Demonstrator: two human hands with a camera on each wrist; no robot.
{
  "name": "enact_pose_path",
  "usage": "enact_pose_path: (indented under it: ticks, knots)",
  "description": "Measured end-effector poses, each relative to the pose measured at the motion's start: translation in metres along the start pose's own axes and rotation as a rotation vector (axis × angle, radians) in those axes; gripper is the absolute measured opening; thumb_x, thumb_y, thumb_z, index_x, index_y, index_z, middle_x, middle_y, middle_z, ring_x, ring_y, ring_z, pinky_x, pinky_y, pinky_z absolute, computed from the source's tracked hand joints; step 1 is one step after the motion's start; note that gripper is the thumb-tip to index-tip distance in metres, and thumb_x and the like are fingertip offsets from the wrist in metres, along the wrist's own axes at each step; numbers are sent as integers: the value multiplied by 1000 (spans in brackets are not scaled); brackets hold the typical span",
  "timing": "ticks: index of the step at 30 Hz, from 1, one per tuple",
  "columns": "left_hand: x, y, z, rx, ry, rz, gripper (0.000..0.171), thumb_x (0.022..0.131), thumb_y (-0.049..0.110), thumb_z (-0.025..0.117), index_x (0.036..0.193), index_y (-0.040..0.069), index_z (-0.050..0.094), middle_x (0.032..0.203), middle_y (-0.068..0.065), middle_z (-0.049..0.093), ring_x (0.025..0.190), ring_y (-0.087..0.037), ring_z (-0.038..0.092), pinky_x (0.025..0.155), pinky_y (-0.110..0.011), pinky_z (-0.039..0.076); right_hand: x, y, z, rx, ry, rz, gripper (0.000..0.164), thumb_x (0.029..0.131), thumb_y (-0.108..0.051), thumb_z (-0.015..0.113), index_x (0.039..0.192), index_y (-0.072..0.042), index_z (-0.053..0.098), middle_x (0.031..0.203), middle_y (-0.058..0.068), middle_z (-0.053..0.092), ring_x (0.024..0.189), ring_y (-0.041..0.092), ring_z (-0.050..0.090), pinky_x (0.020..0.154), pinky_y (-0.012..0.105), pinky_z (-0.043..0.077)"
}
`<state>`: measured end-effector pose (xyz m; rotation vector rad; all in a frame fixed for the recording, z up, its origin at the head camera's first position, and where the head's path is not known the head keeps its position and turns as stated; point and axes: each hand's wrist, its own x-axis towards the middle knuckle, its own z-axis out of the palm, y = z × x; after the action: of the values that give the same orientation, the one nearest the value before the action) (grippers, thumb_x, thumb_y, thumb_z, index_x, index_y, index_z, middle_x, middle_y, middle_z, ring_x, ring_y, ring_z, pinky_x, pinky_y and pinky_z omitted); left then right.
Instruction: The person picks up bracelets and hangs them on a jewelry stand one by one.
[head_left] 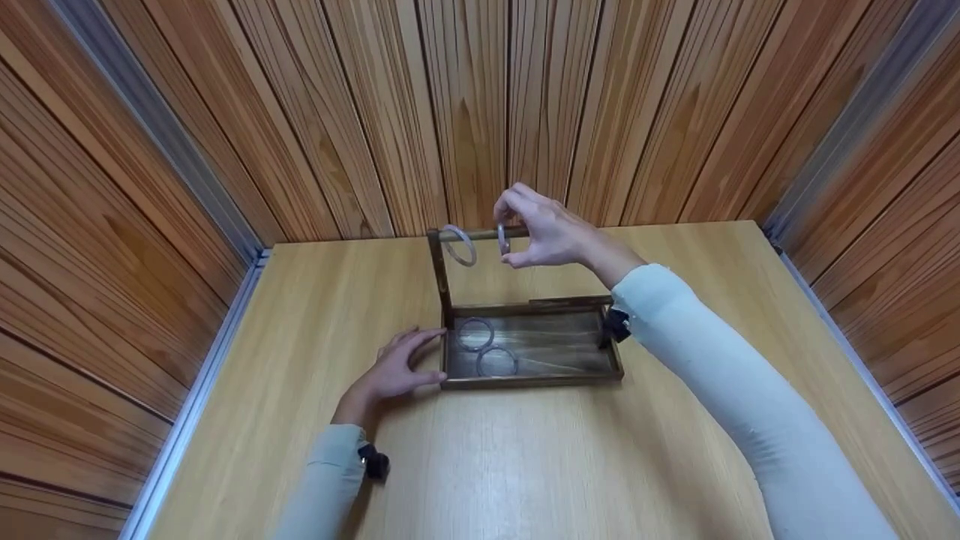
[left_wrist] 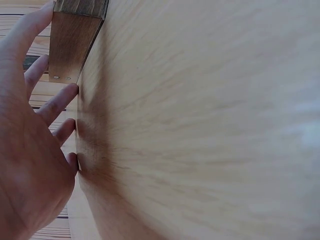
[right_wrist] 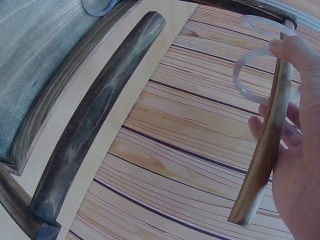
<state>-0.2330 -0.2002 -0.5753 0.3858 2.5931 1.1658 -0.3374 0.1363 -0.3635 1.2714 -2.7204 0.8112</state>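
A dark wooden stand has a shallow tray [head_left: 532, 382], a post [head_left: 442, 281] at its left end and a top bar [right_wrist: 272, 125] with a free right end. My right hand [head_left: 551, 229] pinches a pale translucent bangle [right_wrist: 238, 75] between thumb and fingers, the ring around the bar. A second bangle [head_left: 468, 240] hangs on the bar nearer the post. Two more bangles lie in the tray, an upper one [head_left: 492, 331] and a lower one [head_left: 516, 361], close together. My left hand [head_left: 396, 367] has its fingers spread, thumb and index fingertips at the tray's left end.
A second, lower wooden bar [right_wrist: 97, 112] runs along the tray's back right side, its rounded end free. The stand is on a light wooden table [head_left: 510, 465]. Wood-plank walls [head_left: 465, 112] rise behind and at both sides, with metal rails [head_left: 187, 427] along the table's sides.
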Motion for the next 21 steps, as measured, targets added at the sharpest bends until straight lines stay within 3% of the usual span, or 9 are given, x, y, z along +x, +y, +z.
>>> enact_pose_path:
  ticks: [21]
  knots:
    - [0, -1, -3, -13, -4, -7, 81, 97, 50, 85, 170, 39, 49, 189, -15, 25, 178, -47, 10, 137, -83, 0, 3, -2, -1, -23, -73, 104, 62, 94, -28, 91, 144, -13, 59, 147, 13, 65, 140, 37, 65, 120, 58, 55]
